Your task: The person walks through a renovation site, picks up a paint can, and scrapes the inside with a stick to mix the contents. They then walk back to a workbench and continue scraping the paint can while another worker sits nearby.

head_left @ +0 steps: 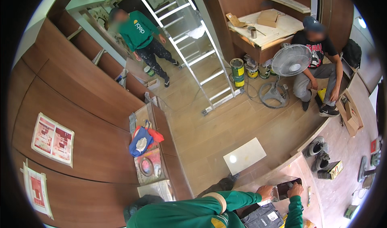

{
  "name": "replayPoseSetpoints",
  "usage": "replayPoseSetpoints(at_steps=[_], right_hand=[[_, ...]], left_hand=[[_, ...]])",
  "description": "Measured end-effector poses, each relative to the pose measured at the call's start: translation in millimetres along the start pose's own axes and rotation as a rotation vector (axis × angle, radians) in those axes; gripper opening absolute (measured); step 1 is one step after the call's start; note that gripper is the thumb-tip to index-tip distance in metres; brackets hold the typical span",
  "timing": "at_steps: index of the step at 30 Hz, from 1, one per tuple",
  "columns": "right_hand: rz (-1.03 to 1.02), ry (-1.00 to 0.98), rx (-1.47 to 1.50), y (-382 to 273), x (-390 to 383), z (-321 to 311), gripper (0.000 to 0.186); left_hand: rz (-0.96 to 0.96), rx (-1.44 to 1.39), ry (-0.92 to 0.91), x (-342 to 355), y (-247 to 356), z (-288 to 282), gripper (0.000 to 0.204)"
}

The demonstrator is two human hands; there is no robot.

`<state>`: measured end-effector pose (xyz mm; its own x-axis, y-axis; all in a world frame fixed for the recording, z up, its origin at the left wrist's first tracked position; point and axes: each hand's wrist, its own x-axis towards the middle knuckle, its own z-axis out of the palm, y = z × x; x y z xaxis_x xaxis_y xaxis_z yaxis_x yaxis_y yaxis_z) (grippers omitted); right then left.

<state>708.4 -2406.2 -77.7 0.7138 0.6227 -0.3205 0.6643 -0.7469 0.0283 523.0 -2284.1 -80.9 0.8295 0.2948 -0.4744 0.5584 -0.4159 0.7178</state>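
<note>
On the near right, over the counter (303, 172), our left hand (265, 192) grips the left edge of a dark rectangular object (284, 191); our right hand (296, 189) curls at its right end, whether gripping we cannot tell.

- Cannot identify the dark thing (284, 189) between the left hand (265, 193) and the right hand (296, 189); too small.
- Cannot make out every fingertip of either hand.
- See only part of the black item (258, 217) and the right sleeve (295, 212), both cut off by the lower edge.
- Lose the ladder (196, 59) past the upper edge.
- Cannot make out the blurred faces of the standing person (139, 32) and the seated person (327, 55), the latter partly hidden by the fan (291, 60).
</note>
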Motion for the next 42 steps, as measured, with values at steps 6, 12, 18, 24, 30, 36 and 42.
replayPoseSetpoints(at_steps=[6, 12, 18, 24, 30, 36, 42], right_hand=[[-0.257, -0.080, -0.008, -17.1, -27.0, 17.2, 0.021], [-0.235, -0.037, 0.006, 20.2, -8.5, -3.9, 0.027], [-0.043, -0.007, -0.052, 10.3, 0.7, -18.4, 0.020], [-0.238, -0.104, -0.027, -10.2, -29.8, -0.4, 0.019], [-0.169, -0.005, 0.064, 5.1, -26.5, -25.8, 0.019], [0.002, -0.031, 0.004, -10.4, -9.2, -7.3, 0.024], [-0.173, -0.085, 0.076, -24.6, -38.0, 12.8, 0.025]], left_hand=[[0.029, -0.030, 0.087, -0.9, 0.9, 3.2, 0.049], [0.044, -0.024, 0.078, 9.3, -12.6, 12.6, 0.050], [0.055, -0.028, 0.164, 3.5, -14.2, 24.1, 0.053], [0.005, -0.032, 0.114, -3.4, -2.0, 8.3, 0.050], [0.052, -0.049, 0.102, 3.6, -9.4, 13.2, 0.048], [-0.018, -0.008, 0.098, -0.7, -2.6, 7.3, 0.051], [-0.047, 0.024, 0.036, -3.2, 5.6, -8.5, 0.057]])
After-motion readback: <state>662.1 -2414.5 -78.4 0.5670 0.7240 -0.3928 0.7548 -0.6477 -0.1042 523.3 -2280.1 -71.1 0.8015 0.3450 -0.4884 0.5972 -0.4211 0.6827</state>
